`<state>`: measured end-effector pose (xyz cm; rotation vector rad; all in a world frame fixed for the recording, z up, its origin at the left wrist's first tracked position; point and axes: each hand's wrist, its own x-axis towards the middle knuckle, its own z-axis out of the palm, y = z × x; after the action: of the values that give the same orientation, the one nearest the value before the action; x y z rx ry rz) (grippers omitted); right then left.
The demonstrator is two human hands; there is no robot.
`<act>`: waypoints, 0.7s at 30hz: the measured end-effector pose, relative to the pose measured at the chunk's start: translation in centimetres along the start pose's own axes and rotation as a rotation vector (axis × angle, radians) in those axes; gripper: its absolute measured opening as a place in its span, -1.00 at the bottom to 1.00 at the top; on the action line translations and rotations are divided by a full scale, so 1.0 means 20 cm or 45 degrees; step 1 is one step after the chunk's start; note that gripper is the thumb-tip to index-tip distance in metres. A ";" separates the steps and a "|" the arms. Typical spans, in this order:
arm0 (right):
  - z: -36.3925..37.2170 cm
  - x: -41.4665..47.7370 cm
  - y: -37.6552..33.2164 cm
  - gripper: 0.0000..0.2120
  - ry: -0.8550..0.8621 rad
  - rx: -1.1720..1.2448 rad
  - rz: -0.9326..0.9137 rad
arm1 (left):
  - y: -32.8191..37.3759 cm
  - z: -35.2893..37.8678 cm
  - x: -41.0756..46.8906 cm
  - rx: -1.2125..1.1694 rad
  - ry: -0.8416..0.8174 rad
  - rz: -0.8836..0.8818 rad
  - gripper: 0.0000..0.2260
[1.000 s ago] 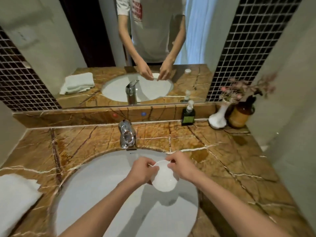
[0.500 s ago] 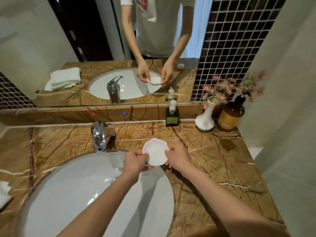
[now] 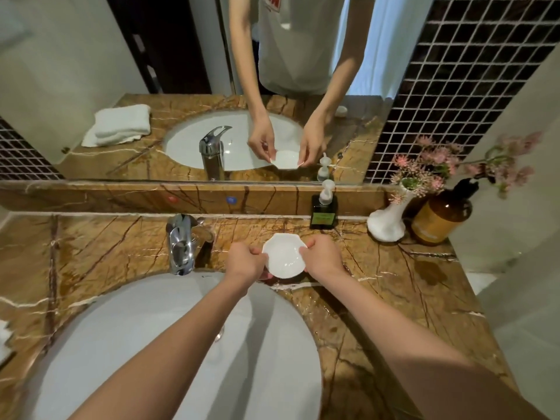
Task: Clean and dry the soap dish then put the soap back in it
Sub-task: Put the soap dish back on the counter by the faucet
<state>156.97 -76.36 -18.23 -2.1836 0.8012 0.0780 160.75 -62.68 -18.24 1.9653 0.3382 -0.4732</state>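
Note:
The small white soap dish (image 3: 284, 256) with a faceted rim is held by both hands above the brown marble counter, just right of the tap. My left hand (image 3: 245, 262) grips its left edge. Its right edge is pinched by my right hand (image 3: 323, 256). The dish sits level with its hollow facing up and nothing in it. On the counter itself I see no soap; the mirror shows a small white lump (image 3: 341, 110) near the counter's front right edge.
A chrome tap (image 3: 181, 244) stands behind the white basin (image 3: 115, 344). At the back right are a dark pump bottle (image 3: 324, 207), a white vase with pink flowers (image 3: 389, 222) and an amber bottle (image 3: 439, 216). A white towel (image 3: 4, 334) lies at the far left.
Both hands carried the dish from over the basin up and right to above the counter behind the basin rim. The dish turned from tilted to level, hollow up.

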 end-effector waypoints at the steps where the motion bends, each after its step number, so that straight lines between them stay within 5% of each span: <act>1: 0.00 0.02 0.00 -0.71 -0.006 -0.025 0.000 | 0.00 0.01 0.01 -0.006 0.006 -0.014 -0.91; 21: 0.12 0.14 0.08 -0.90 -0.003 -0.226 -0.094 | -0.05 0.05 0.12 0.082 0.006 -0.040 -0.91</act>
<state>158.79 -76.92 -21.81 -2.3776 0.7351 0.1186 162.24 -63.07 -20.43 2.0267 0.3617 -0.5053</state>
